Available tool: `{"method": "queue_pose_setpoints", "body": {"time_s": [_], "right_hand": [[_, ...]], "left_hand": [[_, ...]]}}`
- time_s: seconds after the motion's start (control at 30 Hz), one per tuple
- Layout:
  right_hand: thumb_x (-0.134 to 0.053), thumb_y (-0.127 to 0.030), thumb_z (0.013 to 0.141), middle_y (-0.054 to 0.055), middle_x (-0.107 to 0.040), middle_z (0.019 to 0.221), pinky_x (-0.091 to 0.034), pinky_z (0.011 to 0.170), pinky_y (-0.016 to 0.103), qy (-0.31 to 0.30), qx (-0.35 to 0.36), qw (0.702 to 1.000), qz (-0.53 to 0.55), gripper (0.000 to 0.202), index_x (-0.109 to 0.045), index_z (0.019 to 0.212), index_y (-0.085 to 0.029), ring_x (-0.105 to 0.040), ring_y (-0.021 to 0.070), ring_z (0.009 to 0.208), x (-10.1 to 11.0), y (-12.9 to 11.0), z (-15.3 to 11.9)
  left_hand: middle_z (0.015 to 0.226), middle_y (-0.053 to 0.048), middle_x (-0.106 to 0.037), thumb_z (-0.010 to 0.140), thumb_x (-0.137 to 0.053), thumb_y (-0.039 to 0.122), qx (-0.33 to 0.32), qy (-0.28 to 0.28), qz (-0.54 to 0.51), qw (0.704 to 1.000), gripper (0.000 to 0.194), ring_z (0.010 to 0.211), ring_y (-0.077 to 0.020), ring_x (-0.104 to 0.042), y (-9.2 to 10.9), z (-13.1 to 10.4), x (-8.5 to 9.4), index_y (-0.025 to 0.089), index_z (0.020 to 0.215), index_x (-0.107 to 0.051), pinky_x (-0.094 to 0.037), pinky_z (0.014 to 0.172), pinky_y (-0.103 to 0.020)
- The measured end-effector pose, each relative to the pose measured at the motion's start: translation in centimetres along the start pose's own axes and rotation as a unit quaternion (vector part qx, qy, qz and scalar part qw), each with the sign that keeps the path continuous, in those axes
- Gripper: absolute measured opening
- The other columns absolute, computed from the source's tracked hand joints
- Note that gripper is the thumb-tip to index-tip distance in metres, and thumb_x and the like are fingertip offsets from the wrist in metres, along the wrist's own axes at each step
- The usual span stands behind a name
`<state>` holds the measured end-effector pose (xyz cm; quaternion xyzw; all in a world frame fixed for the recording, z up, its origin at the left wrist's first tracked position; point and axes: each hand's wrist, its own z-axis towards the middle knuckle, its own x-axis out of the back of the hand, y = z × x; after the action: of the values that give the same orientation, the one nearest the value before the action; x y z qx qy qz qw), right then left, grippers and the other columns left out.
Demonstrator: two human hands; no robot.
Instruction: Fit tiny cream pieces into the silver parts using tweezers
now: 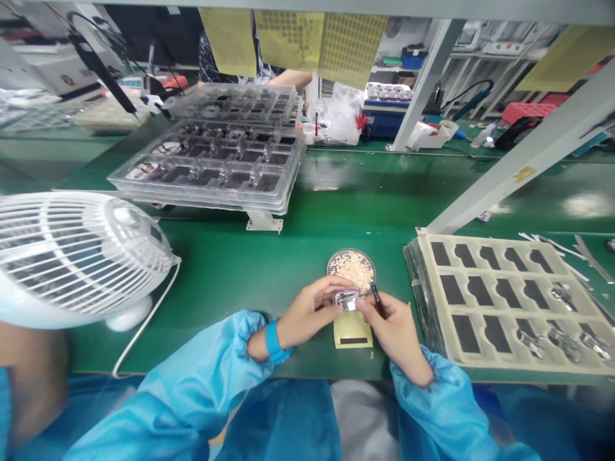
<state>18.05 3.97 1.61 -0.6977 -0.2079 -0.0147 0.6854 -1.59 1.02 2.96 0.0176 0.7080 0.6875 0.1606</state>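
Note:
My left hand [310, 307], with a blue band at the wrist, is closed on a small electronic device with a purple rim and silvery parts [346, 299]. My right hand [394, 326] grips a slim black tool with pale lettering [376, 296], perhaps tweezers; its tip is hidden. The right thumb and fingertips meet the device's right side. Just behind the hands lies a round dish [350, 264] full of small pale bits. Beneath them is a yellowish pad [353, 333] with a dark strip.
At right, a stack of cream trays [494, 301] holds several metallic parts. Clear plastic trays [206, 160] stand raised at back left. A white fan [81, 256] and its cord occupy the left. A slanting white post [519, 153] rises at right. Another person's arm [33, 384] shows lower left.

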Motion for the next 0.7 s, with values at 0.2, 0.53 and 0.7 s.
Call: {"method": "queue_pose_setpoints", "body": {"time_s": [0.2,0.53,0.7], "right_hand": [[-0.066,-0.049,0.087,-0.002,-0.053,0.059,-0.034,0.054,0.025,0.006,-0.007,1.0,-0.01,0.037,-0.064,0.069,-0.017,-0.045,0.013,0.056,-0.11,0.04,-0.04],[-0.067,-0.048,0.086,-0.003,-0.051,0.056,-0.032,0.049,0.023,0.018,0.008,0.999,-0.027,0.036,-0.065,0.068,-0.016,-0.041,0.0109,0.052,-0.43,0.38,0.02],[-0.067,-0.047,0.086,-0.003,-0.052,0.056,-0.033,0.049,0.022,0.013,0.01,1.0,-0.024,0.036,-0.064,0.068,-0.016,-0.042,0.0108,0.052,-0.39,0.33,0.07]], "left_hand": [[0.123,-0.009,-0.069,0.085,-0.067,0.014,-0.007,0.034,0.134,0.99,0.039,0.111,-0.0244,-0.065,-0.11,-0.1,-0.66,0.02,0.123,-0.06,-0.052,0.089,-0.032],[0.125,-0.005,-0.069,0.087,-0.063,0.011,-0.032,0.048,0.223,0.973,0.043,0.112,-0.0221,-0.066,-0.38,-0.46,-0.68,0.024,0.127,-0.06,-0.054,0.097,-0.035],[0.126,-0.003,-0.069,0.087,-0.063,0.011,-0.035,0.043,0.217,0.975,0.043,0.114,-0.021,-0.065,-0.52,-0.39,-0.61,0.025,0.128,-0.06,-0.054,0.097,-0.034]]}}
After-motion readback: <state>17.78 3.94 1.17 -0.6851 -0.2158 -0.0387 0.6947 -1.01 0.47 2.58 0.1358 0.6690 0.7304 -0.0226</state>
